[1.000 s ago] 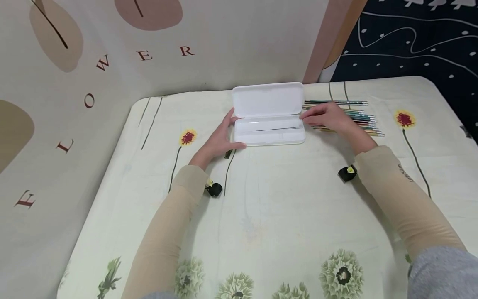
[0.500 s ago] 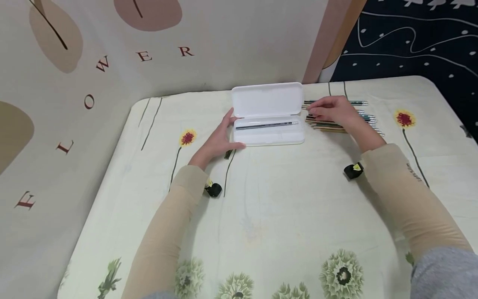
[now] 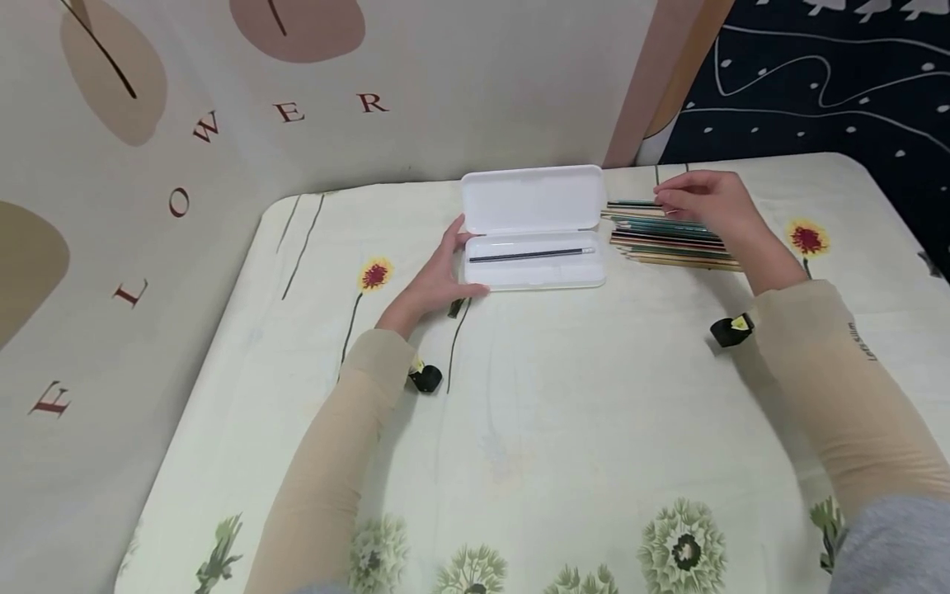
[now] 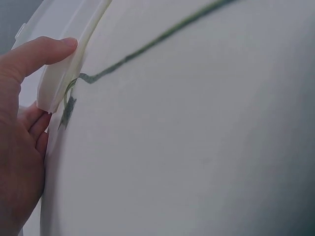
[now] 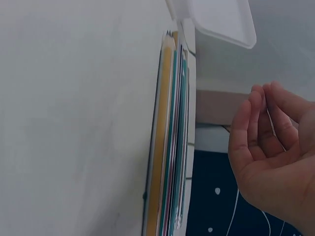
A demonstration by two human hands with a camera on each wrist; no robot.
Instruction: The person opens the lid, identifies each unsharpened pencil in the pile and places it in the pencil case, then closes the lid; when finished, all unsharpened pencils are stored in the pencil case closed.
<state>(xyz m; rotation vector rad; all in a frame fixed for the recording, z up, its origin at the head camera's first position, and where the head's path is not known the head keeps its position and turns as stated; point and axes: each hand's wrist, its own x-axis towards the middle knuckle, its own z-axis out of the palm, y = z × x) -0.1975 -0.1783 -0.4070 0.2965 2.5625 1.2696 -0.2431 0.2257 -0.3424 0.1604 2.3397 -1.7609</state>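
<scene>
The open box (image 3: 538,277) is being gripped at its left end by the left hand (image 3: 432,285); one pencil (image 3: 529,256) is being contained. The right hand (image 3: 714,202), fingertips drawn together, nothing gripped, is being held over the loose pencils (image 3: 668,241) beside the box.

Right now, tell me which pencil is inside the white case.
The dark pencil with the whitish end, lying alone in the white case's lower half; the other pencils lie outside, beside it on the tablecloth.

White case (image 3: 532,200); dark pencil (image 3: 525,256), white-ended; green and yellow pencils (image 3: 671,242); pale cloth (image 3: 564,396), flower-printed; beige sleeves (image 3: 839,392).
</scene>
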